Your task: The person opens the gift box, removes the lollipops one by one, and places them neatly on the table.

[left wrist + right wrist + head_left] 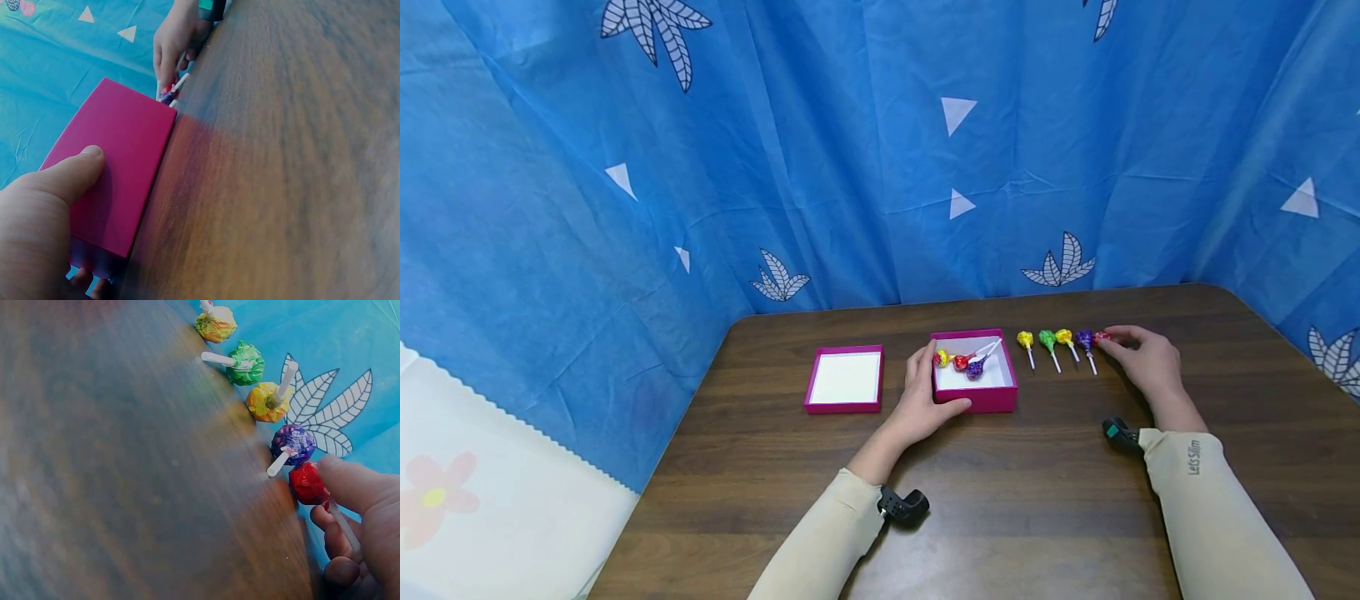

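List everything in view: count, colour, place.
curtain: 1, blue with white prints, background
table: 1, brown, centre
sheet: 1, white with pink flower, far left
lid: 1, magenta with white inside, on table, left
box: 1, magenta with white inside, right of lid
boxed lollipops: 3, yellow, red, purple, in box
row lollipops: 4, yellow, green, yellow, purple, right of box
end lollipop: 1, red, rightmost
wrist cameras: 2, black, one per wrist
sleeves: 2, beige, both forearms
left hand: 1, holding box
right hand: 1, pinching end lollipop

One box (976,402); inside it, three lollipops (975,370); right of it, five lollipops (1047,338); left of it, one lid (844,377).
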The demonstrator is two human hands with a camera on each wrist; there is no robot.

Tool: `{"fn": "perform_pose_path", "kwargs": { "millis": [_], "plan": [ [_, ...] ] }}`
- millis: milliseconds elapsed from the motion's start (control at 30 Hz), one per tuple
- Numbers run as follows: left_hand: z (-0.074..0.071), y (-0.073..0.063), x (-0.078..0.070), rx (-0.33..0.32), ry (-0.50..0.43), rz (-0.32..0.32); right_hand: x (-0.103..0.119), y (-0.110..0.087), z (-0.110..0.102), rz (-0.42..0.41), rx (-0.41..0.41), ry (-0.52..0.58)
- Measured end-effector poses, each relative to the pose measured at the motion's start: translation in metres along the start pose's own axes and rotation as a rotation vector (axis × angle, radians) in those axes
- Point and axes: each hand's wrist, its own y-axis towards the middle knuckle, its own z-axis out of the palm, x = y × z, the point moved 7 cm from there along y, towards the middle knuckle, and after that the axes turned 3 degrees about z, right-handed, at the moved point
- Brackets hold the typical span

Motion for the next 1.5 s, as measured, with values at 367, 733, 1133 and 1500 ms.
{"fn": "perform_pose_path", "kwargs": {
  "millis": [367, 733, 1133, 1500],
  "plan": [
    [0.0005, 0.0006, 0.001, -0.003, 0.006, 0.005, -0.0045, 0.0014, -0.0009, 0.094, 0.008, 0.071],
    [0.0008, 0.0007, 0.0012, -0.004, 0.014, 0.006, -0.0051, 0.0006, -0.0006, 0.085, -0.016, 0.089],
    [0.0006, 0.0009, 0.0007, -0.005, 0.017, 0.009, -0.0043, 0.0001, 0.0012, 0.073, -0.018, 0.089],
    [0.0007, 0.0011, 0.0019, 0.0, 0.014, 0.008, -0.0051, -0.0007, -0.0011, 0.089, -0.062, 0.117]
  ]
}}
